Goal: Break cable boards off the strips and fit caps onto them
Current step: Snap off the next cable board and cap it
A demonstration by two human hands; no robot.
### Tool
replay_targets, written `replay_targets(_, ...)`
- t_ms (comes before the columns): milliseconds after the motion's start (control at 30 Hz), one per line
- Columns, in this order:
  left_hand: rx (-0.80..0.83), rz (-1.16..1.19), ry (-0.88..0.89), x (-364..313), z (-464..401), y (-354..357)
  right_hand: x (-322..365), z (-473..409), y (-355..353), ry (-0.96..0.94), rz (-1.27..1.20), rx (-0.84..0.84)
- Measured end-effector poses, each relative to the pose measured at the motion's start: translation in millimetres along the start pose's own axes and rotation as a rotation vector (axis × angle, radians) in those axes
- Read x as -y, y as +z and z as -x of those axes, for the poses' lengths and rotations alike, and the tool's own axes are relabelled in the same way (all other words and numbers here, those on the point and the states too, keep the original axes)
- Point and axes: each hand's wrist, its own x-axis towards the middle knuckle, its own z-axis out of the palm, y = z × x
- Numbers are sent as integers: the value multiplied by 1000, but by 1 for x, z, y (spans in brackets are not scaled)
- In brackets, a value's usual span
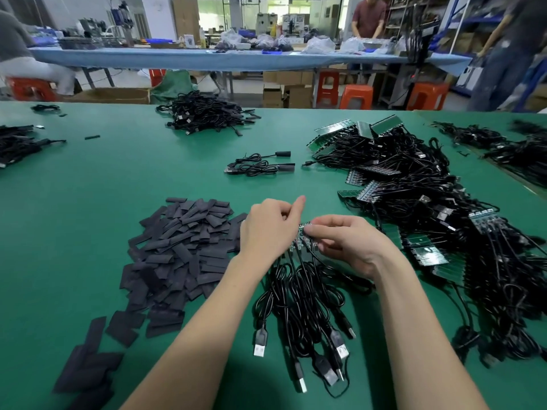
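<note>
Near the middle of the green table (88,179), both hands meet over one short strip of cable boards (302,238). Each of the left hand (268,232) and the right hand (344,241) has its fingers curled in and pinching an end of the strip, whose black cables (299,294) trail toward the person and end in USB plugs. A heap of flat black caps (180,250) lies just left of the left hand; more unbroken strips sit tangled in the big pile (414,184) to the right, and two finished-looking cables (260,164) lie farther out.

The likely step is snapping a board free. Bending away from the score line could crack a board rather than part it cleanly. Pulling on a cable instead of the board could strain its solder joints. The loose cables underneath could also snag and drag neighbouring pieces out of place.
</note>
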Motion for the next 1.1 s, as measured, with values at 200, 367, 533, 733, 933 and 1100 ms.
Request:
replay_targets(200, -43, -5, 10, -12, 5, 8, -4, -1, -5, -16, -15, 61)
replay_targets(367, -50, 120, 68, -15, 4, 10, -6, -3, -10, -3, -116, 129)
replay_targets(533, -18, 411, 26, -16, 4, 11, -7, -4, -5, 37, -179, 145)
replay_targets(733, 103, 494, -34, -11, 2, 8, -5, -4, -3, -52, -105, -10)
replay_targets(933, 352, 288, -33, -4, 9, -3, -7, -9, 2, -376, 18, -444)
replay_targets(1100, 133, 285, 42, 2, 17, -6, 0, -7, 8, -414, -18, -335)
